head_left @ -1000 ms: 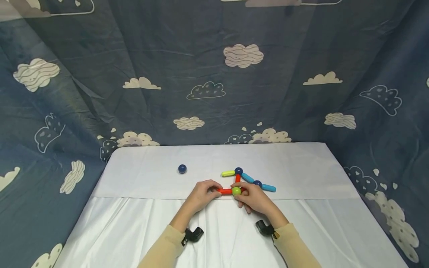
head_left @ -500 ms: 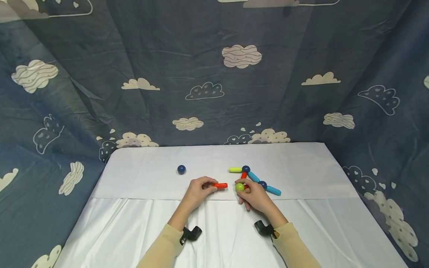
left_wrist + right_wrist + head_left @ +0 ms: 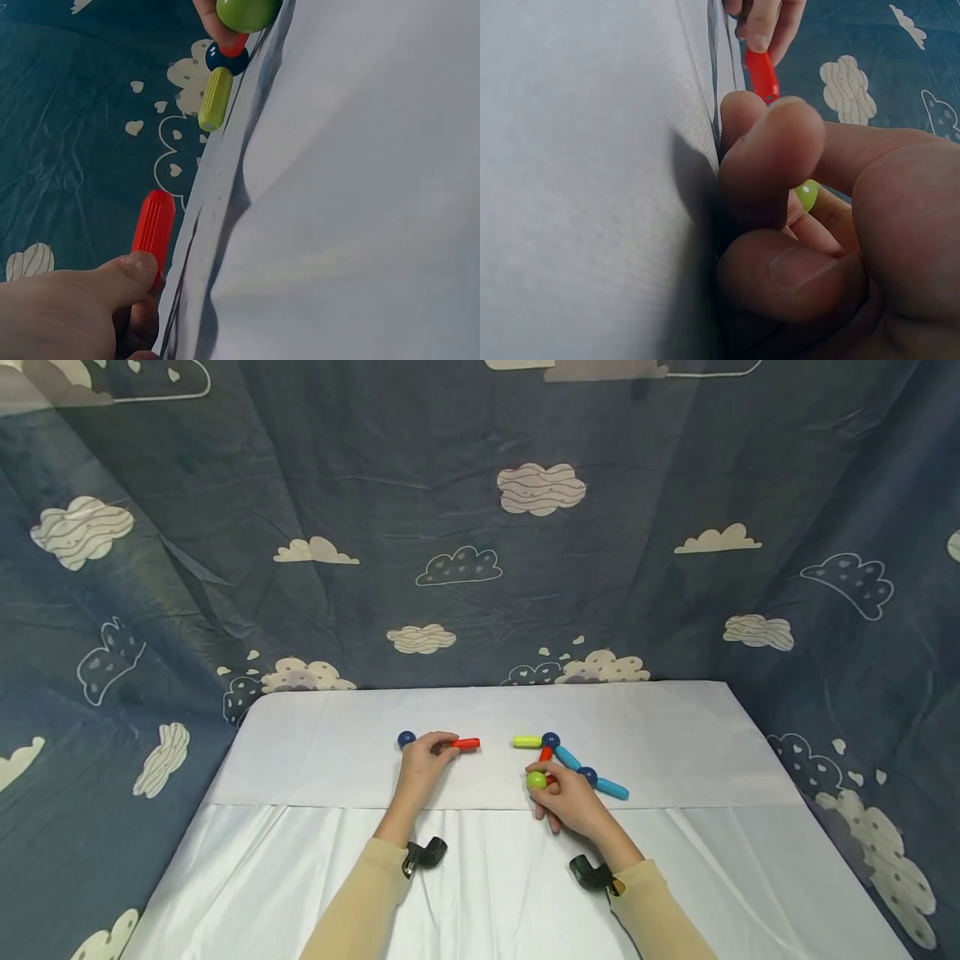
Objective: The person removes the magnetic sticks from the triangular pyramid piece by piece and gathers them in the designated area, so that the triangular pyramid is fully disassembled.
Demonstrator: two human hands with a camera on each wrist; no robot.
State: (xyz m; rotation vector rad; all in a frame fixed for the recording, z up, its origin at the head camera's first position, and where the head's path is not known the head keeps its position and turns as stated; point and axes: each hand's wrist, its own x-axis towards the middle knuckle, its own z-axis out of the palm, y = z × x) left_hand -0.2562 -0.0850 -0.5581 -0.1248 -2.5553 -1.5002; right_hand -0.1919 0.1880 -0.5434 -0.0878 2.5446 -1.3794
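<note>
My left hand pinches one end of a red building rod between thumb and fingers. Its free end points right, and in the left wrist view the ribbed rod tilts upward. A loose dark blue ball lies just left of those fingers. My right hand holds a green ball that belongs to a joined figure. From it a red rod runs to a dark blue ball, which also bears a yellow-green rod. In the right wrist view, curled fingers hide most of the green ball.
Beyond the right fingers the figure continues with a light blue rod, another dark blue ball and a second light blue rod. A white cloth covers the table. Behind hangs a dark cloud-patterned curtain.
The red rod in my left hand has come off the green ball and moved left and away toward the loose blue ball. The joined figure shifted slightly right, then stayed still under my right hand.
</note>
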